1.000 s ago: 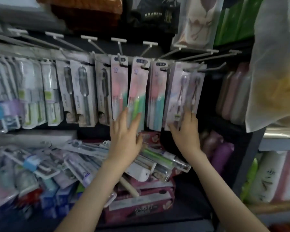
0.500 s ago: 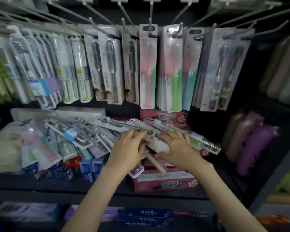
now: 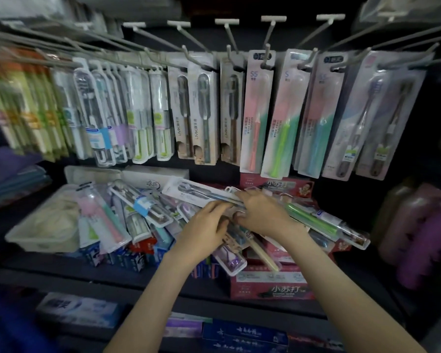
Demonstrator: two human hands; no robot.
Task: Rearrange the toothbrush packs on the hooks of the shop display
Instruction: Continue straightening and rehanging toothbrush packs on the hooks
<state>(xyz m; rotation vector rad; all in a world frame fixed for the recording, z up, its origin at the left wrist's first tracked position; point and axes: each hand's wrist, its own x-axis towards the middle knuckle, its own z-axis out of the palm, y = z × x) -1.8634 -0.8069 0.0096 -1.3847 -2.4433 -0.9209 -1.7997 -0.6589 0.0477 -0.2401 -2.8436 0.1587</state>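
— Where are the hands?
— Both low, on the heap of loose packs [image 3: 143, 212] lying on the shelf [image 3: 61, 266]. The left hand [image 3: 204, 231] and right hand [image 3: 264, 215] sit side by side, nearly touching, fingers curled round 1 long white pack [image 3: 191, 193] on top of the heap.
— And the hooks [image 3: 266, 56]?
— Above, farther back. They carry hanging packs [image 3: 256, 110] in a row, the pink-and-green ones right of centre.

In the centre of the frame, the left hand [image 3: 204, 225] and right hand [image 3: 262, 215] meet over a pile [image 3: 143, 212] of loose toothbrush packs on the shelf [image 3: 49, 271], fingers curled on a long clear pack [image 3: 196, 194]. Across the upper half, more packs [image 3: 255, 110] hang from hooks [image 3: 266, 50].
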